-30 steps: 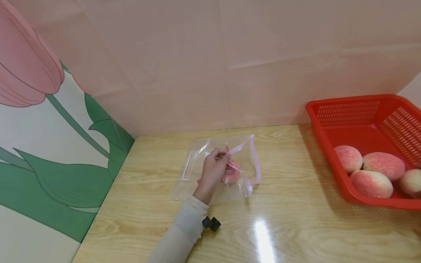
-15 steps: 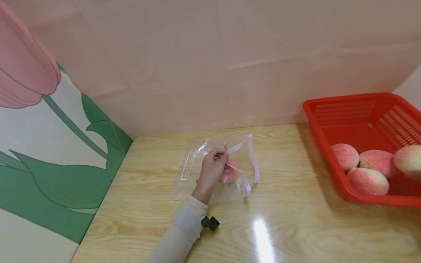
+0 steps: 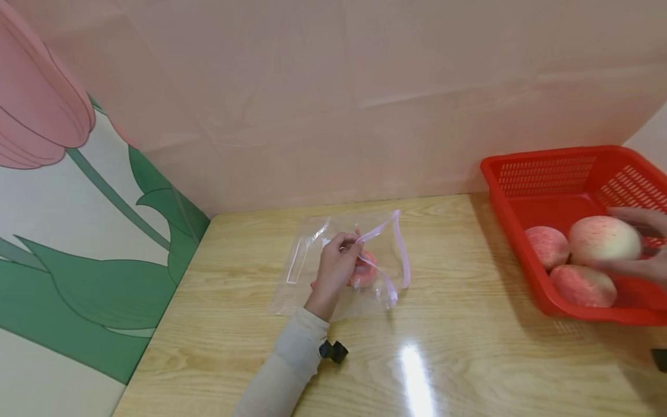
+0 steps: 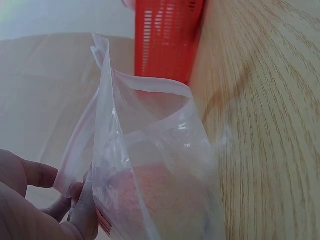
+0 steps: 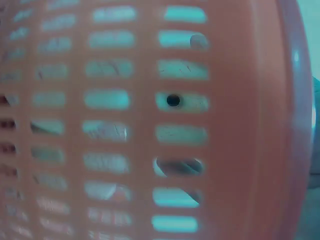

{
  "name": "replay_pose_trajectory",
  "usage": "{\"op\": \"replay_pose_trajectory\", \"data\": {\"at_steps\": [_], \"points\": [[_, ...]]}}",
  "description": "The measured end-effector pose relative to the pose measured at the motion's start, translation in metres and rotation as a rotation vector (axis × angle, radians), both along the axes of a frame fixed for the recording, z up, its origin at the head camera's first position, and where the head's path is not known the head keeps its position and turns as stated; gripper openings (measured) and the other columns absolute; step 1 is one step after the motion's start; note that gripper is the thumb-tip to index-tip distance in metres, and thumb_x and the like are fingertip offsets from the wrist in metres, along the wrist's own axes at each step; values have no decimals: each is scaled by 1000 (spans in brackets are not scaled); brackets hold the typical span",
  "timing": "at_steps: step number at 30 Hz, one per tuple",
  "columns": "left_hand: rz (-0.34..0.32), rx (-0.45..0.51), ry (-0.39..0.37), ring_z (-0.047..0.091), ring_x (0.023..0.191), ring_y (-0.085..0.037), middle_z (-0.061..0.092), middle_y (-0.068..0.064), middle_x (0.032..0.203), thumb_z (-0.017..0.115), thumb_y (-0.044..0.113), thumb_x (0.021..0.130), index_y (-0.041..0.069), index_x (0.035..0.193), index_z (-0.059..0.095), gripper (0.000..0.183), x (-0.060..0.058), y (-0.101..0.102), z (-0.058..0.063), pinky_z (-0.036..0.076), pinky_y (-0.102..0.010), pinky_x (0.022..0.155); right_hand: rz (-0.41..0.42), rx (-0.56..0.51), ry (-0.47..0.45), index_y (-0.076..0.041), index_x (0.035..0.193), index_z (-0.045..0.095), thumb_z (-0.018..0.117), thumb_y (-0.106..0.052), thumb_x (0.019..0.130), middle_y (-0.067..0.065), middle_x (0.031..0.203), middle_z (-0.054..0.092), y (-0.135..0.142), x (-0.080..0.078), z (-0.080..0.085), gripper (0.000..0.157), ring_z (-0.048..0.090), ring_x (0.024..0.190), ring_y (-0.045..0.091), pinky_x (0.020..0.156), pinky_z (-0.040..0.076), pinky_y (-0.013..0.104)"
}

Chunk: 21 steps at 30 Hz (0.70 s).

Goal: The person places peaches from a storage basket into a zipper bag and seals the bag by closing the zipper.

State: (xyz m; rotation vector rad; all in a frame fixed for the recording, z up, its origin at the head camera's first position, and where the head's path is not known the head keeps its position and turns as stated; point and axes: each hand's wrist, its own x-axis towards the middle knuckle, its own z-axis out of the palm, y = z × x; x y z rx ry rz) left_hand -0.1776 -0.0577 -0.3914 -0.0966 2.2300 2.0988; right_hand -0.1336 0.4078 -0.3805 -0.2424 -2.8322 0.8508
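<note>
Pinching the rim of a clear zip bag (image 4: pixel 112 140), the left hand (image 3: pixel 336 269) keeps its grip closed on the plastic between thumb and fingers. The bag lies near the middle of the counter's far edge, its mouth gaping toward the right edge of the counter (image 3: pixel 208 347). A pinkish strip (image 3: pixel 403 255) lines the mouth, and the two sides stand apart where the fingers lift one of them. A pink fruit (image 3: pixel 367 278) sits inside the bag, seen through the film just beside the fingers.

Over at the far right corner of the counter stands a red basket (image 3: pixel 557 153) with slotted walls. The right hand (image 3: pixel 658 260), cut off by the frame, reaches in across its right side and grips a pale fruit (image 3: pixel 604 240), with fingers along its far and near sides; the hand is blurred. Two rosier fruits lie by the basket's left wall: one (image 3: pixel 545 246) just left of the pale fruit, the other (image 3: pixel 582 286) nearer the front rim. Whether the pale fruit touches them I cannot tell.

A light sleeve (image 3: pixel 292 362) covers the left forearm, with a small black device (image 3: pixel 334 351) at the wrist. Along the counter's left edge rises a wall painted with a pink tulip (image 3: pixel 44 95); a pinkish sheet (image 3: pixel 365 116) backs the far edge.
</note>
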Motion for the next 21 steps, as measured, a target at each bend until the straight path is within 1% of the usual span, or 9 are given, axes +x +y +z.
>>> {"op": "replay_pose_trajectory", "data": {"at_steps": [2, 3, 4, 5, 6, 7, 13, 19, 21], "points": [[0, 2, -1, 63, 63, -11, 61, -9, 91, 59, 9, 98, -2, 111, 63, 17, 0, 0, 0, 62, -28, 61, 9, 36, -9, -11, 159, 21, 86, -33, 78, 36, 146, 36, -4, -1, 3, 106, 37, 125, 43, 90, 59, 44], [1, 3, -1, 63, 62, -10, 61, -8, 90, 59, 9, 98, -2, 111, 63, 17, 0, 0, -1, 62, -28, 61, 22, 51, -12, -7, 158, 22, 87, -33, 75, 37, 143, 37, -8, -2, 6, 108, 38, 122, 44, 89, 59, 47], [2, 4, 0, 63, 62, -10, 61, -8, 90, 59, 9, 98, -2, 110, 63, 17, -1, 0, -1, 62, -28, 61, 37, 67, -24, -1, 156, 22, 89, -33, 73, 38, 140, 38, -11, -3, 8, 112, 39, 118, 46, 85, 56, 60], [4, 7, 0, 64, 62, -10, 61, -7, 89, 58, 9, 98, -2, 110, 63, 16, 0, 0, -1, 62, -28, 61, 50, 85, -39, 1, 155, 22, 90, -33, 71, 39, 138, 37, -14, -3, 10, 114, 35, 110, 54, 80, 50, 72], [6, 9, 1, 64, 62, -10, 60, -7, 89, 58, 8, 98, -2, 110, 63, 16, 0, 0, -1, 62, -28, 61, 58, 99, -49, 2, 155, 22, 91, -35, 68, 39, 136, 37, -16, -3, 11, 117, 35, 108, 55, 75, 51, 72], [6, 9, 2, 64, 62, -10, 60, -7, 89, 58, 8, 98, -1, 109, 63, 16, 0, 0, -1, 62, -28, 60, 71, 105, -53, 3, 154, 23, 92, -35, 67, 39, 135, 36, -18, -4, 11, 118, 35, 108, 55, 74, 51, 72], [1, 9, 6, 64, 62, -10, 61, -8, 90, 58, 8, 98, -3, 111, 63, 18, 0, 0, 0, 62, -28, 61, 150, 55, -49, 6, 152, 25, 92, -26, 69, 39, 138, 33, -26, -1, 11, 111, 31, 112, 57, 86, 38, 75], [-5, 9, 6, 64, 61, -10, 61, -10, 91, 58, 9, 98, -3, 112, 63, 18, 1, 0, 0, 63, -30, 62, 224, 62, -76, 1, 155, 21, 91, -19, 71, 37, 142, 30, -24, -3, 11, 112, 29, 115, 56, 86, 33, 81], [-5, 11, 7, 64, 62, -10, 61, -10, 91, 58, 9, 98, -3, 112, 63, 18, 1, 0, 0, 63, -30, 62, 244, 59, -91, 2, 155, 19, 91, -19, 70, 38, 142, 30, -23, -4, 11, 114, 29, 114, 56, 84, 35, 82]]}}
